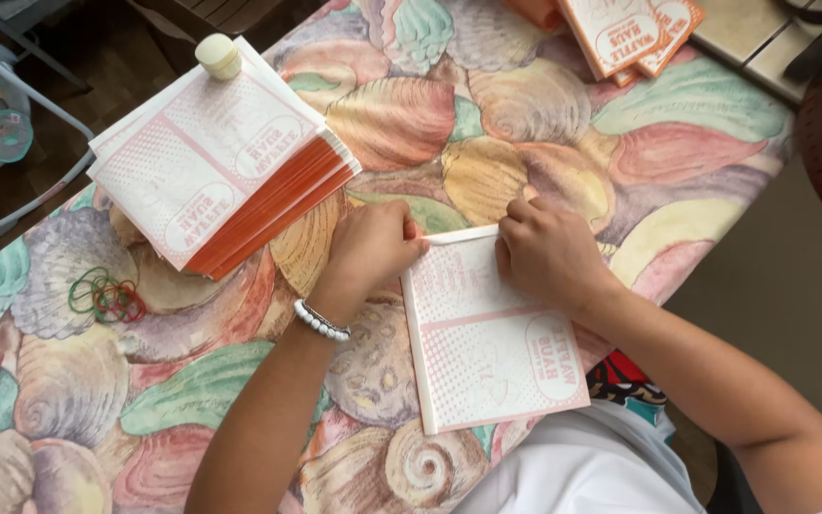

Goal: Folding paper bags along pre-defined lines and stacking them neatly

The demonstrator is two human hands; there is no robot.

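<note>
Near the table's (715, 124) front edge, our left hand (373, 249) and right hand (546, 255) press curled fingers onto the far end of a pink paper bag (492, 352), bag stack (216, 171) toward the left corner.

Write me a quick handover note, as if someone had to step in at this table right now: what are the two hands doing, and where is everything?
Left hand: fingers curled, pressing the top left corner of the flat paper bag.
Right hand: fingers pressing the same bag's top edge, beside the left.
Bag lies flat near the table's front edge on the shell-patterned tablecloth.
Done: a thick stack of similar bags sits upper left, with a small cream cap-shaped object on top.
More bags lie at the far edge.
Rubber bands lie loose at left.
Left: the top edge of this bag looks in progress; I cannot tell more.
</note>
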